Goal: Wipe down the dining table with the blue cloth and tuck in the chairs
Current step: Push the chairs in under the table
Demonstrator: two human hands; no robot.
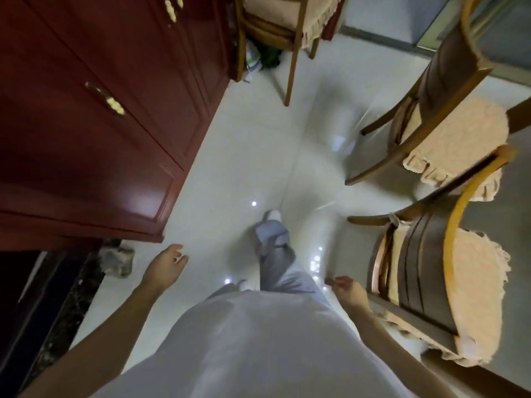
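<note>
Left hand (165, 265): I see it over the white floor (244, 145), fingers relaxed and a little curled, grasping nothing.
Right hand (349, 293): fingers loose too, empty, just beside the back of the near chair (425, 271); touching or not, I cannot tell.
Chairs: near chair and second chair (448, 81) stand at the right; third chair (275, 24) is far, beside the red cabinet (100, 110).

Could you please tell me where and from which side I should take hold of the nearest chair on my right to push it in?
On the chair, grip the curved top rail of its back, coming from the aisle side behind it. The back faces you, the cushion lies beyond, and the rail is bare, rounded wood. Your empty right hand is closest.
</note>
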